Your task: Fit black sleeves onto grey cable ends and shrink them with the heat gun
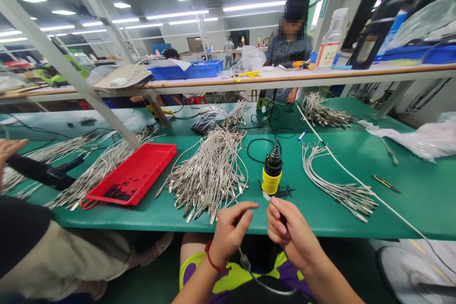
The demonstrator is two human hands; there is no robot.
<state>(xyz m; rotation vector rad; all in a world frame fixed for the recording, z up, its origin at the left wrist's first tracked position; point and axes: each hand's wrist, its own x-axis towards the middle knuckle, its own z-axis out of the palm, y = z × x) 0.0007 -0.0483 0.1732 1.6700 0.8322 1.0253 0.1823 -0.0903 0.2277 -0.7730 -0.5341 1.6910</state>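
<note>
My right hand [290, 230] pinches a thin grey cable close to its pale connector [266, 195], which pokes out past the fingertips. From there the cable [265, 287] sags in a loop over my lap, with a small lump [245, 262] along it, and rises into my left hand [230, 235]. The left fingers curl around it, though thumb and forefinger are apart. Just beyond my hands a yellow and black heat gun [272, 175] stands with its metal nozzle upward. Short black tubes [286, 192] lie beside it.
A heap of grey cables [210, 171] and a red tray [156, 166] with black pieces are left of centre. A smaller cable bundle [342, 194] and tweezers [386, 184] lie right. At far left, a co-worker's hand [10, 149] is by a black tool. A shelf [213, 86] crosses above.
</note>
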